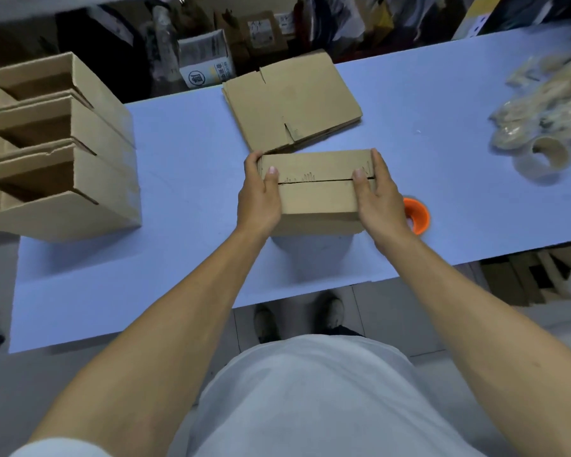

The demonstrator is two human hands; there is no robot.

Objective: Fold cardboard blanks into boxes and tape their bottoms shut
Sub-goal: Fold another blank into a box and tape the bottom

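A folded cardboard box (317, 196) is held above the pale blue table (185, 179), its bottom flaps closed and facing up, a dark seam running across between them. My left hand (259, 196) grips its left end, thumb pressing on the flap near the seam. My right hand (376, 199) grips the right end, thumb likewise on top by the seam. Behind the box lies a stack of flat cardboard blanks (290, 103). An orange tape dispenser (416, 215) sits just right of my right hand, partly hidden by it.
Several finished open boxes (56, 146) are stacked on the table's left end. Used tape cores and crumpled tape (548, 120) lie at the right. Cluttered shelves with packages stand beyond the table. More cardboard rests on the floor at lower right (534, 278).
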